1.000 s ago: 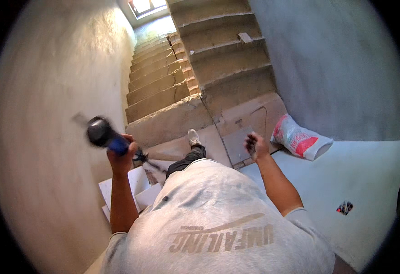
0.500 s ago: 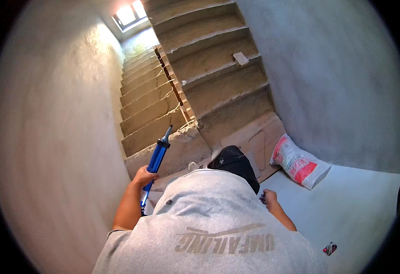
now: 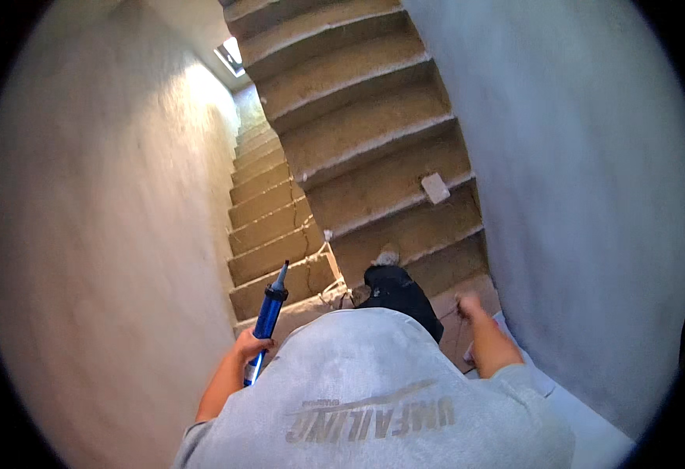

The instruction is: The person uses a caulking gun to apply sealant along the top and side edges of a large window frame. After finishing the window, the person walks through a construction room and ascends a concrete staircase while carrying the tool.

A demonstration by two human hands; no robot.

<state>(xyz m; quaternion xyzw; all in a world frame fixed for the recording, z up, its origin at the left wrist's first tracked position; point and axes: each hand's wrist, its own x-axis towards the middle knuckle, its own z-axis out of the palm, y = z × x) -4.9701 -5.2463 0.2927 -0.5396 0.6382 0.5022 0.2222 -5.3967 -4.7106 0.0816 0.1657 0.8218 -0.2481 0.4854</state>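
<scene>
My left hand (image 3: 253,345) is wrapped round a blue caulking gun (image 3: 268,313), whose grey nozzle points up and away toward the stairs. Its lower end is hidden by my hand and grey shirt. Out to the right, my right hand (image 3: 470,303) hangs near the right wall with its fingers curled in, and I see nothing in it. My shoe (image 3: 387,256) rests on one of the lower steps of the right-hand stairs (image 3: 389,195), below my dark trousers (image 3: 398,295).
A pale block (image 3: 436,188) lies on a step ahead to the right. Another flight (image 3: 268,211) runs along the left plaster wall (image 3: 116,234), with a small window (image 3: 231,56) at its far end. A grey wall (image 3: 569,195) closes the right side.
I have moved forward onto the right-hand stairs, which now look nearer. My right hand has swung forward. The white and red sack has gone out of sight. The caulking gun stays in my left hand.
</scene>
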